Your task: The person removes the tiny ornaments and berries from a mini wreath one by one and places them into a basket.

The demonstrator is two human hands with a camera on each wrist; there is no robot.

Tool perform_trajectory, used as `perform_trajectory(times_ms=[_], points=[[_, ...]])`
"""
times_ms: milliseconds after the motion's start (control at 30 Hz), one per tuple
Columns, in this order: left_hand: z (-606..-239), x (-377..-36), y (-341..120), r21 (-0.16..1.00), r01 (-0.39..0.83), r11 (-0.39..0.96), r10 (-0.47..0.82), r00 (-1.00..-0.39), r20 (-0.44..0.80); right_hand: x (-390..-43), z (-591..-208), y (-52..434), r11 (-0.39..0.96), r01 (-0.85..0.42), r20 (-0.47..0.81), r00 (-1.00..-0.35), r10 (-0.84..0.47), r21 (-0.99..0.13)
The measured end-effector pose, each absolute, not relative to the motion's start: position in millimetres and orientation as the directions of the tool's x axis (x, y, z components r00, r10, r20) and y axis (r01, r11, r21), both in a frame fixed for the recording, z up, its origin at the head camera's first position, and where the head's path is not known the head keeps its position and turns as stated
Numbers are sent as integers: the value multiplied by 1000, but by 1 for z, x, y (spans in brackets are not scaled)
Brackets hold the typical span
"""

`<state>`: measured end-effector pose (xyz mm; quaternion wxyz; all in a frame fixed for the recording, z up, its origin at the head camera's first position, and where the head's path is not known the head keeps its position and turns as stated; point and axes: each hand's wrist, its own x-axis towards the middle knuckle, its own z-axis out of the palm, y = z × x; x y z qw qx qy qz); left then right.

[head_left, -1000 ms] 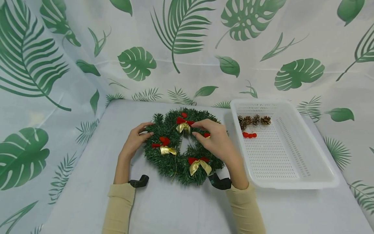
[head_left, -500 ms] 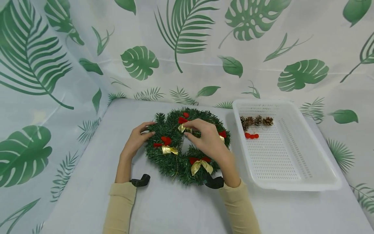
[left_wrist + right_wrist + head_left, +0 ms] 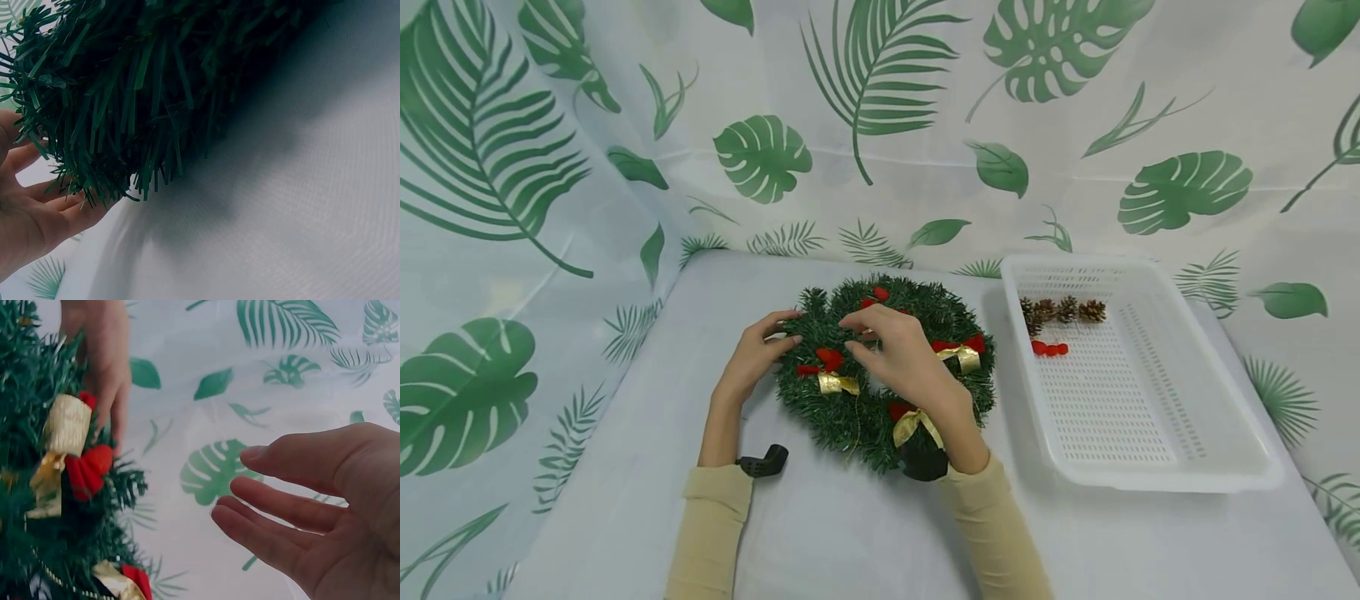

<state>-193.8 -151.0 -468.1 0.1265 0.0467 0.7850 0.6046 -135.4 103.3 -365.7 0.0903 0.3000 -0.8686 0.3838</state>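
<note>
A green tinsel wreath (image 3: 820,421) lies on the white table, dressed with red and gold bows. My left hand (image 3: 756,354) grips its left edge, thumb on top; in the left wrist view the fingers (image 3: 78,212) wrap the tinsel from outside. Over the wreath's middle hovers my right hand (image 3: 904,354), thumb and fingers apart, with nothing between them. It hides much of the back bow. Near its fingertips sits the left bow (image 3: 838,383) with red berries (image 3: 830,358). Another bow (image 3: 964,358) shows at the right, and the front bow (image 3: 910,425) is partly behind my wrist.
To the right stands a white perforated basket (image 3: 1120,400). Several pine cones (image 3: 1067,310) and red berries (image 3: 1049,348) lie at its back left. A leaf-printed cloth (image 3: 925,167) rises behind the table.
My right hand has moved left from the back bow, with thumb and fingers parted. The right bow has come into view. My left hand keeps its hold on the wreath.
</note>
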Motion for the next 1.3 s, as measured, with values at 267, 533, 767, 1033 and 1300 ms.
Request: perform_trajectory(times_ms=[267, 533, 767, 1033, 1300], points=[[-470, -195, -151, 959, -73, 275, 216, -967, -135, -139, -369, 87, 514, -602, 368, -791, -488, -612], [-467, -197, -153, 954, -66, 293, 229, -964, -136, -142, -380, 71, 591, -570, 264, -809, -525, -570], [-465, -202, -151, 955, -52, 292, 242, -962, -127, -150, -388, 65, 611, -557, 231, -815, -531, -562], [-468, -197, -153, 958, -63, 279, 247, -960, -134, -155, -402, 62, 628, -544, 191, -820, -540, -557], [-469, -195, -153, 962, -76, 262, 233, -962, -139, -160, -409, 60, 639, -520, 151, -828, -539, -567]])
